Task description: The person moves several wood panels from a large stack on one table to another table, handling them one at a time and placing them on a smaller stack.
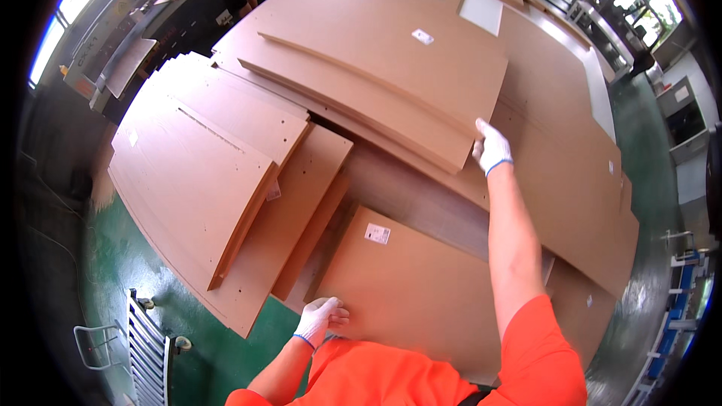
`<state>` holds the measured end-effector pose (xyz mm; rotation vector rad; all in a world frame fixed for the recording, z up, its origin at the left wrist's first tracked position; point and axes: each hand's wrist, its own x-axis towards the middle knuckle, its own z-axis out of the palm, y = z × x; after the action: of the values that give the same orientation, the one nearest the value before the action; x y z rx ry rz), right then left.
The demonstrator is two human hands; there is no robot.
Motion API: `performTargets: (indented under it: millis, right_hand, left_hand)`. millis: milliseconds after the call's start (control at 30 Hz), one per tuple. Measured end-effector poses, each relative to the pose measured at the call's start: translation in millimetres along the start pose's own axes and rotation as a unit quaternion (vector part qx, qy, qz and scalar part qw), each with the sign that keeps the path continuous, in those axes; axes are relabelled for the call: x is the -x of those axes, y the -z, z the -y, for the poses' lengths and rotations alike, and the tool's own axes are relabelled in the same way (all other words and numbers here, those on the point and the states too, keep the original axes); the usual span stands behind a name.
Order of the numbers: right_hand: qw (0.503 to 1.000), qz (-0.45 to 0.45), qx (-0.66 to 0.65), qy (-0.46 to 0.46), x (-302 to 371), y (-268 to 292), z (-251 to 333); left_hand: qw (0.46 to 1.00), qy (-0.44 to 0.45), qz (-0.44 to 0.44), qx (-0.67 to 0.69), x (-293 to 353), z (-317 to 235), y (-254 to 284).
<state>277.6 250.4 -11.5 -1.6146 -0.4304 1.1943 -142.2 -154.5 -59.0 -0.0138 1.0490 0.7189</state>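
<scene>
A stepped stack of brown boards point(195, 143) spreads to my left, with a roller conveyor point(148, 346) on the green floor point(105, 256) near its closest corner. A labelled board point(421, 278) lies between me and the central pile point(353, 98). On that pile sits the top panel point(391, 45), its long near edge slanting from far left to the near right corner, which my gloved right hand point(492, 146) grips. My left hand point(322, 319) curls at the labelled board's left edge; whether it grips, I cannot tell.

Stacked flat brown panels point(361, 53) lie at twelve o'clock, a brown panel pile point(199, 162) at nine, a rectangular brown board point(414, 282) at five bearing a white rectangular label point(377, 234).
</scene>
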Motion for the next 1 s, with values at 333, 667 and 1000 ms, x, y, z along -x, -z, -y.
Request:
performTargets:
  millis: [333, 667, 1000]
  right_hand:
    - [0.991, 0.008, -0.133, -0.01, 126, 92, -76]
    - [0.949, 0.009, -0.315, -0.014, 271, 299, -102]
    - [0.89, -0.414, -0.052, 0.183, 373, 446, -98]
  left_hand:
    - [0.947, -0.22, 0.09, -0.216, -91, -109, -181]
    - [0.959, -0.274, 0.056, 0.046, -182, -221, -187]
    - [0.965, -0.129, 0.139, 0.183, -119, -86, -127]
